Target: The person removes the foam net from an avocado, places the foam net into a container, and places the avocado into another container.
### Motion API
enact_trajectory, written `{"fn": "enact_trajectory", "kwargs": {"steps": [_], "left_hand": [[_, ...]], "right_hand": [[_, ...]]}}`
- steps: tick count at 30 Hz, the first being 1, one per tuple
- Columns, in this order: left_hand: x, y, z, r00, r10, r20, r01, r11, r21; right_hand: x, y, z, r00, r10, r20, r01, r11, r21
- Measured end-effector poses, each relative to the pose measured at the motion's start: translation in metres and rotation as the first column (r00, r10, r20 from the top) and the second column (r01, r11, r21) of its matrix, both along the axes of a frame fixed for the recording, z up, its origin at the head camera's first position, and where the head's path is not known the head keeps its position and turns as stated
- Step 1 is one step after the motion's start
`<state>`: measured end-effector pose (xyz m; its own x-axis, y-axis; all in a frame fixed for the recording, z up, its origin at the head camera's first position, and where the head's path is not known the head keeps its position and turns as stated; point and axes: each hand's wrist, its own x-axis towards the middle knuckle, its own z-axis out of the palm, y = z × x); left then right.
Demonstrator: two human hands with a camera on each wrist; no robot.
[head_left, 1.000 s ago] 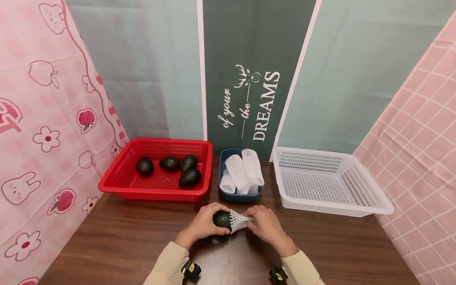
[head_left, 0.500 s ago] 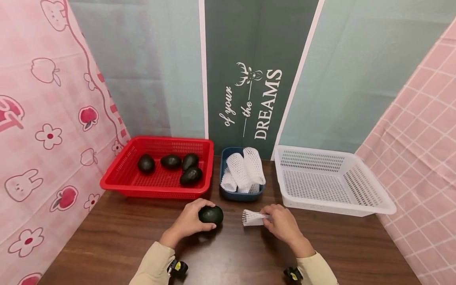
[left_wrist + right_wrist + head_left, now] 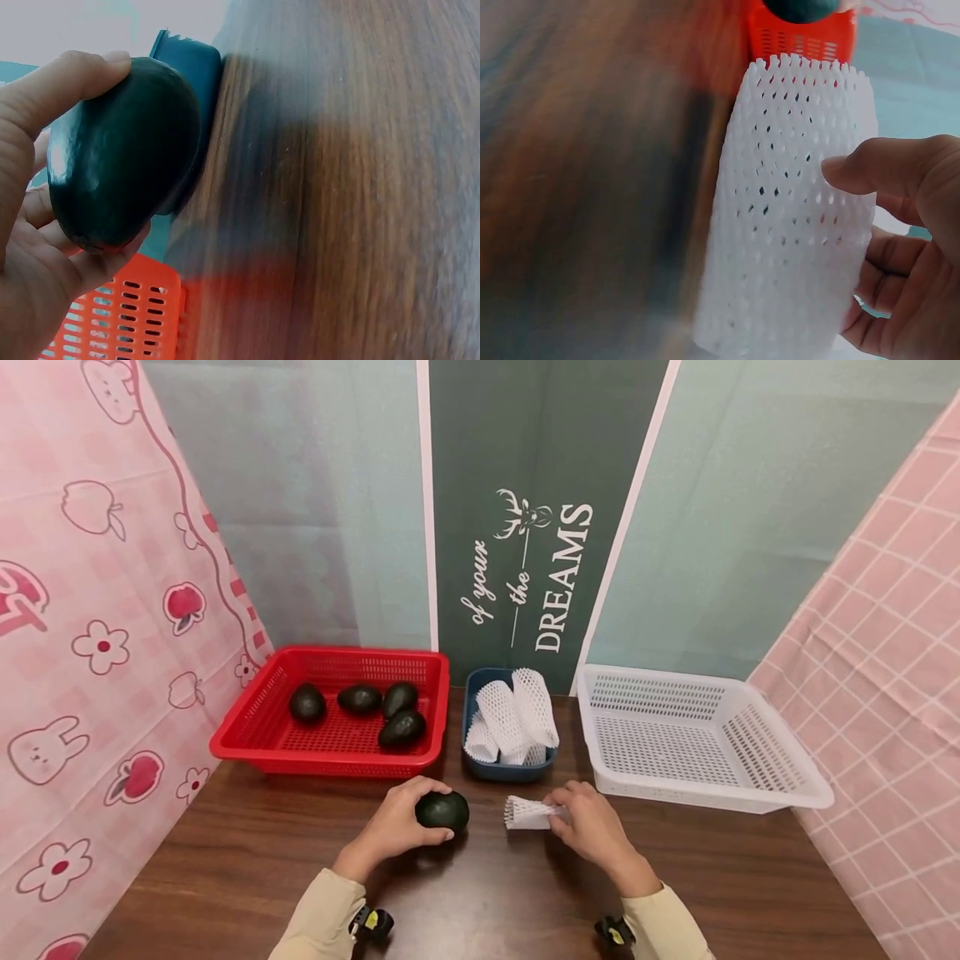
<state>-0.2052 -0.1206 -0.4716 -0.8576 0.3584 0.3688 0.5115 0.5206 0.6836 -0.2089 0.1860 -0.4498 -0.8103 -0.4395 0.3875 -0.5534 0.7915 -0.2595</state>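
My left hand (image 3: 401, 822) grips a dark green avocado (image 3: 446, 812) just above the table, thumb on one side and fingers on the other. The left wrist view shows the bare avocado (image 3: 131, 154) filling the grasp. To its right, my right hand (image 3: 592, 827) pinches a white foam net sleeve (image 3: 527, 813) between thumb and fingers. One end of the sleeve faces the avocado, with a gap between them. In the right wrist view the foam net sleeve (image 3: 787, 202) looks flattened, its toothed end pointing away from the hand.
A red basket (image 3: 322, 763) with several avocados stands at the back left. Behind the hands, a blue bin (image 3: 510, 773) holds several white foam net sleeves (image 3: 501, 718). A white basket (image 3: 705, 795) stands at the back right on the wooden table (image 3: 480, 893).
One second ago the sleeve's end was around part of the avocado. The hands have since moved apart, leaving the avocado bare in the left hand and the sleeve in the right.
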Motion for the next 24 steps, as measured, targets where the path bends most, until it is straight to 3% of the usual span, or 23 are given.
{"fn": "enact_trajectory", "kwargs": {"steps": [8,16,21,24], "left_hand": [[0.004,-0.011,0.005,0.999,0.011,-0.034,-0.011,1.000,0.000],[0.006,-0.023,0.008,0.998,0.026,-0.058,-0.026,1.000,0.009],[0.008,-0.030,0.010,0.997,0.035,-0.065,-0.034,0.999,0.008],[0.009,-0.032,0.012,0.997,0.046,-0.054,-0.046,0.999,0.008]], "right_hand": [[-0.009,-0.011,0.031,0.998,0.033,0.059,-0.028,0.995,-0.093],[-0.026,-0.023,0.062,0.992,0.055,0.114,-0.027,0.971,-0.238],[-0.044,-0.028,0.075,0.998,0.017,0.061,0.005,0.938,-0.345],[-0.060,-0.029,0.078,0.994,-0.015,0.108,0.060,0.900,-0.432]]}}
